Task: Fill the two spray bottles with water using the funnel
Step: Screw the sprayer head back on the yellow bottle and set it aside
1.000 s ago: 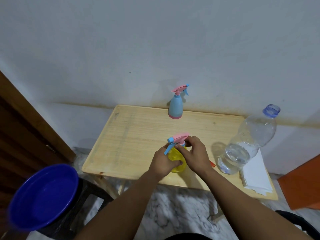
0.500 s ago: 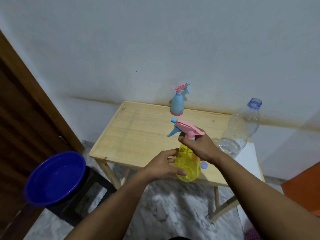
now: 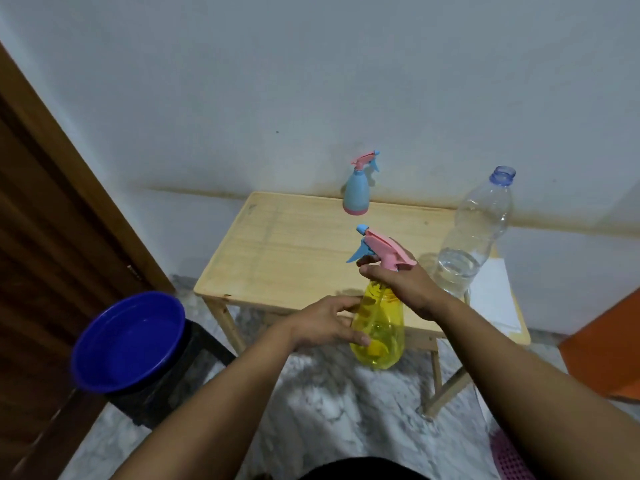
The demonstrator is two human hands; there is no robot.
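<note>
A yellow spray bottle (image 3: 381, 327) with a pink and blue spray head (image 3: 379, 249) hangs in the air in front of the wooden table (image 3: 277, 258), off its near edge. My right hand (image 3: 403, 284) grips the bottle's neck just under the spray head. My left hand (image 3: 327, 323) holds the bottle's body from the left side. A second, light blue spray bottle (image 3: 356, 192) stands upright at the table's far edge by the wall. A clear water bottle (image 3: 474, 237), uncapped and partly full, stands at the table's right. No funnel is in view.
A blue basin (image 3: 128, 341) sits on a dark stool at the lower left. White paper (image 3: 491, 299) lies at the table's right end. A brown door is at the left, an orange object (image 3: 602, 348) at the right, and a marble floor below.
The yellow bottle has been lifted off the table and brought toward me. My right hand shifted to its neck; my left hand stays on the body. The view has pulled back and turned left.
</note>
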